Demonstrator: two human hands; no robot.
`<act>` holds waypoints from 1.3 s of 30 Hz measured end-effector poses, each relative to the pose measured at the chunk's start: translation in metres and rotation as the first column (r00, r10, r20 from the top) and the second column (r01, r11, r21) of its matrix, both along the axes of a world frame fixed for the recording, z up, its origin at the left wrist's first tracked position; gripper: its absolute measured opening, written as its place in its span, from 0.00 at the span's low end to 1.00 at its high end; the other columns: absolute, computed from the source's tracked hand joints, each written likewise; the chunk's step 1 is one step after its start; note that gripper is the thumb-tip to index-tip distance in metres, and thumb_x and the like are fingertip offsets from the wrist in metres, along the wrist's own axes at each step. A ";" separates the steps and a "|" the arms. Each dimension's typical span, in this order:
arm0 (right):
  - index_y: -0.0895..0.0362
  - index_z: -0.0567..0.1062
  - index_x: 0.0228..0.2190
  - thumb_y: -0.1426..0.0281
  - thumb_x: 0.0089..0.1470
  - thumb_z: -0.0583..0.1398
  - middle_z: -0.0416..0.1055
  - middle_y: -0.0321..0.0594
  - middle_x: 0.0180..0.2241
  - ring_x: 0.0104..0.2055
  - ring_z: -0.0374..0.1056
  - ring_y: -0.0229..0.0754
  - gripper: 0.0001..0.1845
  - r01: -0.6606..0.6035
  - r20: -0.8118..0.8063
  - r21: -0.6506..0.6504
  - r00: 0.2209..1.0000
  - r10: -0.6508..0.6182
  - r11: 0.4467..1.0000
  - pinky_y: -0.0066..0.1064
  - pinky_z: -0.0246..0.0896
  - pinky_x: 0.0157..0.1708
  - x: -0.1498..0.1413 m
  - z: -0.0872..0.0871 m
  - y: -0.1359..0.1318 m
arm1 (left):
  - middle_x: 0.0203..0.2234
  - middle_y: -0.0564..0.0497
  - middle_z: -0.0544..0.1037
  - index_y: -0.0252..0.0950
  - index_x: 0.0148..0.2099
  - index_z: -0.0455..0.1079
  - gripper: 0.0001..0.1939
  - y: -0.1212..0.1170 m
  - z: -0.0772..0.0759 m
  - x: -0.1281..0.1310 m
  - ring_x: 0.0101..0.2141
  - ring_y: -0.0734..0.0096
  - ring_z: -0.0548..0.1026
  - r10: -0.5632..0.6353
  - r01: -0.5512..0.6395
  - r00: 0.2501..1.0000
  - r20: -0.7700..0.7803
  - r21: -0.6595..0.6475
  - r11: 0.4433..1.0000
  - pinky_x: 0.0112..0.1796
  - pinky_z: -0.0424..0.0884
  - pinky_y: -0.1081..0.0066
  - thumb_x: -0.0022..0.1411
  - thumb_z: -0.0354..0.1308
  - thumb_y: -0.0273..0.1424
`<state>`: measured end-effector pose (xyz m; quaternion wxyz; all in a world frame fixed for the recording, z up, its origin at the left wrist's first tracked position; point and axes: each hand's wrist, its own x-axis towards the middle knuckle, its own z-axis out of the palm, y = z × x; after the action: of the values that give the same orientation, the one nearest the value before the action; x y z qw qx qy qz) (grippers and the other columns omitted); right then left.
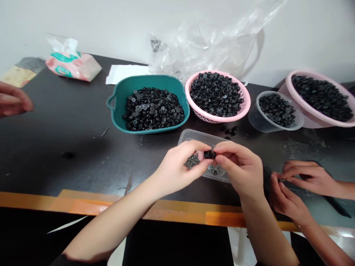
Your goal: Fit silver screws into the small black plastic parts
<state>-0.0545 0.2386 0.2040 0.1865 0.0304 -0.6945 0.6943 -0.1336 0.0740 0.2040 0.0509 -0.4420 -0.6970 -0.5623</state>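
Note:
My left hand pinches a small black plastic part between thumb and fingertips. From the other side my right hand closes its thumb and forefinger on the same part; whether it holds a second small piece there is hidden. Both hands are raised over a clear plastic box with small metal pieces in it. Behind them stand a teal basin of black discs and a pink basket of black cap-like parts.
A clear tub and another pink basket of black parts stand at right. A co-worker's hands work there; another person's hand shows at left. A tissue pack and plastic bag lie by the wall.

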 end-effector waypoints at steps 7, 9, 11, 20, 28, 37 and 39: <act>0.47 0.82 0.40 0.76 0.56 0.66 0.78 0.35 0.35 0.36 0.75 0.34 0.13 -0.073 0.049 -0.145 0.996 0.080 0.987 0.22 0.74 0.36 0.000 -0.001 0.002 | 0.32 0.52 0.77 0.32 0.45 0.70 0.10 0.000 0.002 0.001 0.31 0.79 0.74 -0.015 0.015 0.999 -0.035 0.008 1.000 0.36 0.73 0.78 0.63 0.64 0.28; 0.46 0.82 0.41 0.76 0.57 0.65 0.78 0.35 0.35 0.36 0.74 0.33 0.13 -0.098 0.045 -0.166 0.993 0.106 0.981 0.21 0.73 0.37 0.000 -0.002 0.002 | 0.34 0.52 0.77 0.33 0.46 0.70 0.10 0.000 0.002 0.000 0.32 0.79 0.74 -0.035 0.037 0.998 -0.054 0.029 0.999 0.37 0.73 0.78 0.63 0.64 0.28; 0.46 0.81 0.41 0.76 0.57 0.65 0.77 0.35 0.34 0.35 0.73 0.32 0.13 -0.118 0.038 -0.184 0.991 0.127 0.976 0.20 0.73 0.36 0.000 -0.002 0.003 | 0.35 0.51 0.78 0.33 0.46 0.70 0.10 0.000 0.002 -0.002 0.32 0.78 0.74 -0.056 0.059 0.997 -0.061 0.052 0.997 0.38 0.73 0.78 0.64 0.64 0.29; 0.48 0.82 0.39 0.77 0.55 0.66 0.74 0.37 0.36 0.34 0.71 0.33 0.13 -0.179 0.030 -0.216 0.981 0.189 0.960 0.22 0.71 0.33 -0.001 0.001 0.007 | 0.37 0.49 0.78 0.35 0.49 0.70 0.13 -0.001 -0.001 0.001 0.37 0.75 0.77 -0.053 0.052 0.998 0.015 0.085 0.995 0.41 0.75 0.75 0.63 0.64 0.26; 0.51 0.82 0.34 0.77 0.51 0.68 0.72 0.37 0.35 0.34 0.71 0.34 0.09 -0.206 0.088 -0.294 0.967 0.241 0.933 0.23 0.71 0.31 -0.002 0.004 0.008 | 0.39 0.45 0.80 0.33 0.43 0.69 0.08 -0.002 -0.002 -0.001 0.43 0.70 0.80 -0.129 0.134 0.991 -0.047 0.137 0.981 0.44 0.77 0.74 0.62 0.64 0.25; 0.52 0.81 0.35 0.76 0.51 0.69 0.74 0.36 0.34 0.34 0.71 0.34 0.09 -0.188 0.079 -0.258 0.974 0.214 0.948 0.22 0.70 0.31 0.002 0.006 0.005 | 0.42 0.44 0.81 0.35 0.46 0.70 0.11 -0.006 0.000 -0.003 0.43 0.68 0.81 -0.128 0.140 0.986 -0.105 0.117 0.983 0.43 0.79 0.72 0.62 0.63 0.21; 0.50 0.82 0.36 0.77 0.52 0.68 0.75 0.36 0.35 0.35 0.71 0.33 0.11 -0.181 0.058 -0.222 0.978 0.199 0.958 0.22 0.69 0.32 0.003 0.007 0.005 | 0.41 0.44 0.81 0.35 0.46 0.70 0.11 -0.006 0.000 -0.002 0.43 0.68 0.80 -0.133 0.148 0.984 -0.119 0.126 0.981 0.43 0.79 0.72 0.61 0.63 0.20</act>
<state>-0.0512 0.2432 0.2108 0.0933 0.0488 -0.6157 0.7809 -0.1359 0.0679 0.2042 0.0791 -0.5163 -0.6205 -0.5850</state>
